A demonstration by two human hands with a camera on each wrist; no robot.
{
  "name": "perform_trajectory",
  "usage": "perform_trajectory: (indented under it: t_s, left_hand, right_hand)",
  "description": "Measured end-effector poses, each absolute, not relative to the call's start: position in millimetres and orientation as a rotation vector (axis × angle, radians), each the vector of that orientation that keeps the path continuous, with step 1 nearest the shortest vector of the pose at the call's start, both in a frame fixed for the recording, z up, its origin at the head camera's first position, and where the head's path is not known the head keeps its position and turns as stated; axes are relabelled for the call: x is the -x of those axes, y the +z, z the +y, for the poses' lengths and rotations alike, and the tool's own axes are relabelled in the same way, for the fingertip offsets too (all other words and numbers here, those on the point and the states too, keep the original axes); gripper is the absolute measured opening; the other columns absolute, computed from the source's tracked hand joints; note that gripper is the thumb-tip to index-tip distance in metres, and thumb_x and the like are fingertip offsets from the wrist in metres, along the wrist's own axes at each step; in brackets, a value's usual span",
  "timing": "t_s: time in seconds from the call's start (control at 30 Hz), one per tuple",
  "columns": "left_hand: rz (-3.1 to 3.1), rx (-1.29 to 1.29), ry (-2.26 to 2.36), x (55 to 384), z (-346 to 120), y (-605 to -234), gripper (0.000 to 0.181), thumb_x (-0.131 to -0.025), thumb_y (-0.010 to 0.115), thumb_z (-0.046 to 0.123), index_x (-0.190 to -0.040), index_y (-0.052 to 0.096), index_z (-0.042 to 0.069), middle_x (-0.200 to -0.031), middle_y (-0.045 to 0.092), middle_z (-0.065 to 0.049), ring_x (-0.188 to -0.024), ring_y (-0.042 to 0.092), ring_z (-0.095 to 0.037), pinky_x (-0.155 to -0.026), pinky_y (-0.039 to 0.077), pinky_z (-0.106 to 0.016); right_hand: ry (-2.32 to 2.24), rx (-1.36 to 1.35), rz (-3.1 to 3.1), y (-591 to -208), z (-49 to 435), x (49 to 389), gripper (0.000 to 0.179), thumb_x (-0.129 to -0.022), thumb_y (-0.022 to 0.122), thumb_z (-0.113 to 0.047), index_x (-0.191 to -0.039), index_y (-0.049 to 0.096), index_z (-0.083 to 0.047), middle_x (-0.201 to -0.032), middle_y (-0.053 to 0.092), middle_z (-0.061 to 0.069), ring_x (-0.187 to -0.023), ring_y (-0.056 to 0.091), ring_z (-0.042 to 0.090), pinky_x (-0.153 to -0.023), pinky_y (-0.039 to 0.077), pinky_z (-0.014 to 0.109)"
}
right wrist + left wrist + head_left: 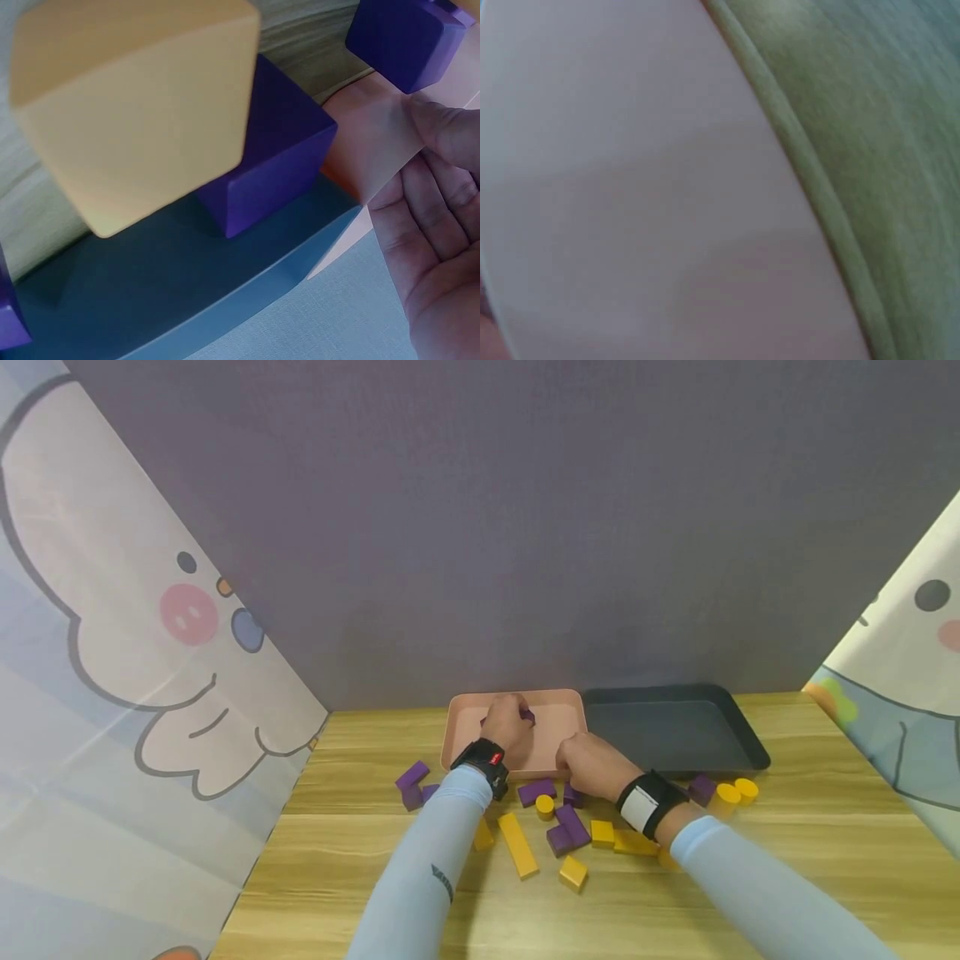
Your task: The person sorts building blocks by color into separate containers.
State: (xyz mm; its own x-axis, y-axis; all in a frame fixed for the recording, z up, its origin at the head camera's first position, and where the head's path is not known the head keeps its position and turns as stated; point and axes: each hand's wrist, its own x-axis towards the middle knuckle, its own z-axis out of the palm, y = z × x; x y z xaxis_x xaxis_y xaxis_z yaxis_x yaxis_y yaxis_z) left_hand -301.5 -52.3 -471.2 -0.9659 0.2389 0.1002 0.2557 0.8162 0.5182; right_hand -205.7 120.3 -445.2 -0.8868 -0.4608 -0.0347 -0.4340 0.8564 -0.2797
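My left hand [507, 723] reaches into the pink tray [558, 710], its fingers curled down on a purple block [528, 717] and hiding most of it. Only a sliver of that hand shows at the lower left of the left wrist view, beside the tray's pale surface [630, 225]. At the tray's front right corner, my right hand [595, 766] grips the rim. The right wrist view shows its thumb [450, 135] along the outside of the wall and its fingers curled on the inner side.
A dark grey tray [667, 727] stands right of the pink one. In front lie several purple blocks [537, 791] and yellow pieces, among them a long bar [518, 846], a cube [573, 872] and cylinders [746, 790]. A grey wall [517, 527] rises behind.
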Motion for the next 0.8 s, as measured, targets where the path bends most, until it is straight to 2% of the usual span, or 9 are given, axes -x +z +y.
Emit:
perform_trajectory:
  t_s: [0.17, 0.37, 0.57, 0.7, 0.73, 0.8]
  left_hand:
    - [-2.955, 0.359, -0.926, 301.5, -56.0, -473.8, 0.009, -0.095, 0.070, 0.017, -0.102, 0.072, 0.010, -0.101, 0.071, -0.003, -0.089, 0.065, -0.018, -0.079, 0.056, -0.031]
    - [-2.875, 0.448, -0.936, 296.2, -68.5, -472.7, 0.014, -0.092, 0.075, 0.018, -0.102, 0.075, 0.009, -0.099, 0.074, -0.003, -0.082, 0.062, -0.016, -0.072, 0.053, -0.029]
    - [-2.786, 0.513, -0.947, 265.6, -89.5, -449.6, 0.026, -0.095, 0.072, 0.023, -0.115, 0.074, 0.007, -0.112, 0.077, -0.006, -0.087, 0.069, -0.018, -0.074, 0.055, -0.028]
    - [-2.662, 0.562, -0.875, 241.5, -101.9, -427.7, 0.024, -0.092, 0.076, 0.022, -0.110, 0.076, 0.007, -0.098, 0.078, -0.004, -0.070, 0.066, -0.017, -0.062, 0.053, -0.027]
    - [-2.644, 0.570, -0.882, 235.6, -105.4, -422.4, 0.023, -0.091, 0.076, 0.022, -0.109, 0.076, 0.007, -0.096, 0.077, -0.003, -0.069, 0.065, -0.016, -0.061, 0.053, -0.028]
    - [-2.618, 0.588, -0.904, 224.2, -113.1, -412.9, 0.020, -0.092, 0.075, 0.021, -0.107, 0.075, 0.007, -0.095, 0.076, -0.004, -0.076, 0.067, -0.020, -0.069, 0.056, -0.031]
  right_hand:
    - [-0.401, 0.687, 2.932, -445.4, 119.2, 204.6, 0.019, -0.077, 0.079, 0.003, -0.078, 0.079, -0.016, -0.069, 0.064, -0.008, -0.066, 0.052, 0.014, -0.070, 0.055, 0.031]
    - [-0.379, 0.684, 2.935, -449.2, 119.7, 204.5, 0.018, -0.077, 0.081, 0.001, -0.082, 0.080, -0.017, -0.077, 0.072, -0.007, -0.073, 0.057, 0.013, -0.080, 0.059, 0.036]
    - [-0.412, 0.699, 2.914, -451.3, 120.8, 201.8, 0.016, -0.078, 0.081, -0.001, -0.084, 0.081, -0.017, -0.079, 0.072, -0.006, -0.074, 0.058, 0.013, -0.081, 0.059, 0.037]
    - [-0.439, 0.718, 2.922, -449.8, 122.7, 203.1, 0.016, -0.080, 0.081, -0.001, -0.082, 0.081, -0.017, -0.076, 0.070, -0.006, -0.071, 0.055, 0.013, -0.077, 0.059, 0.035]
    - [-0.446, 0.717, 2.926, -449.2, 123.2, 203.7, 0.016, -0.080, 0.080, -0.001, -0.082, 0.080, -0.016, -0.076, 0.070, -0.006, -0.071, 0.055, 0.013, -0.076, 0.058, 0.035]
    - [-0.457, 0.713, 2.927, -448.6, 124.4, 205.2, 0.017, -0.080, 0.078, 0.000, -0.083, 0.081, -0.016, -0.077, 0.070, -0.005, -0.071, 0.055, 0.014, -0.077, 0.058, 0.036]
